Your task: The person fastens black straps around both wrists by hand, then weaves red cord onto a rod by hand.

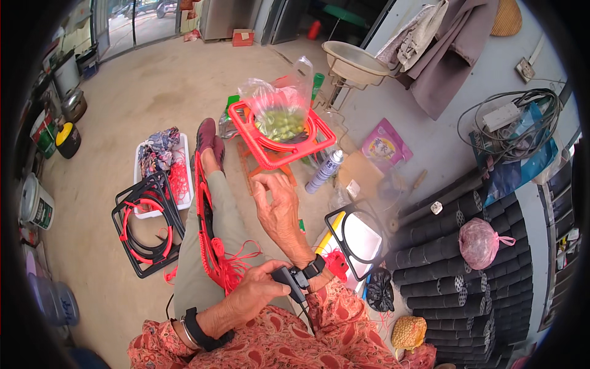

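My left hand (pixel 249 294) grips a small black box (pixel 287 284) with a cable, pressed against the black strap (pixel 312 268) on my right wrist. My right hand (pixel 278 206) is held up, its fingers loosely curled; nothing shows in them. A black and red frame (pixel 205 227) lies along my lap, with loose red cord (pixel 233 263) trailing from it. Beyond my right hand sits a red square frame (pixel 279 161) bearing a clear plastic bag of green fruit (pixel 281 123).
To the left, a white tray (pixel 189 161) holds patterned cloth and red cord, beside a black frame with red wrapping (pixel 147 237). A spray can (pixel 324 172) stands right of the red frame. Another black frame (pixel 348 246) leans over a white box. Stacked black rolls (pixel 442 270) line the right wall.
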Tool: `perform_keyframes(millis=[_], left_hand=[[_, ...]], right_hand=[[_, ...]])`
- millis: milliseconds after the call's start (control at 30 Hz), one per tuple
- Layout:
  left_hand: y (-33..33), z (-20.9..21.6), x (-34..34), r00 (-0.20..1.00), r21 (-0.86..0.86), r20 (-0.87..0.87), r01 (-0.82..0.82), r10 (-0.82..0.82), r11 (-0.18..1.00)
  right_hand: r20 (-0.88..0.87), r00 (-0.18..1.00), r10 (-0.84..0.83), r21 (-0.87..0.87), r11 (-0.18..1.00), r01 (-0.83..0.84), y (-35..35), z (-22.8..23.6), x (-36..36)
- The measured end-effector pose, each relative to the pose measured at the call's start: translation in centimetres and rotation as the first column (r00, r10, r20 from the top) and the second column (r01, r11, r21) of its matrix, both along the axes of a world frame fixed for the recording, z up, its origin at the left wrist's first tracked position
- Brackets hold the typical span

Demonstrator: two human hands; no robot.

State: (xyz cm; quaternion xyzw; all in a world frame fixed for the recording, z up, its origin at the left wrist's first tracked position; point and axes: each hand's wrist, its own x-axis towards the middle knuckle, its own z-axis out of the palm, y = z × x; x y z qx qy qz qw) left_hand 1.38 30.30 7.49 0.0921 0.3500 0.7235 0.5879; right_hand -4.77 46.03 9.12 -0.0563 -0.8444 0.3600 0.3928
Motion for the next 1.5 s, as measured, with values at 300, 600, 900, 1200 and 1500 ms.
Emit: perform_keyframes(millis=[300,600,900,1200,1500], left_hand=[[-0.7,-0.6,0.5,1.0,-0.02,0.014,-0.023,0.023,1.0],[-1.1,0.0,0.8,0.993,-0.036,0.12,0.016,-0.012,0.999],[-1.1,-0.4,2.0,0.986,-0.055,0.167,-0.014,0.023,0.998],[-2.1,-1.3,0.3,0.948,-0.243,-0.12,0.261,-0.296,0.934],[-8.3,6.7,-8.5,0.982,0.232,-0.122,-0.114,0.145,0.966]], right_hand=[[0.0,0.999,0.048,0.415,0.909,-0.043,-1.3,-1.3,0.7],[-0.002,0.987,0.159,0.537,0.833,-0.133,-2.5,-1.3,1.8],[0.071,0.962,0.265,0.622,0.742,-0.25,-3.3,-3.3,2.4],[0.142,0.984,0.11,0.096,0.988,-0.124,-3.6,-8.3,4.0],[0.246,0.816,0.524,-0.864,0.5,-0.06,-4.6,-8.1,6.2]])
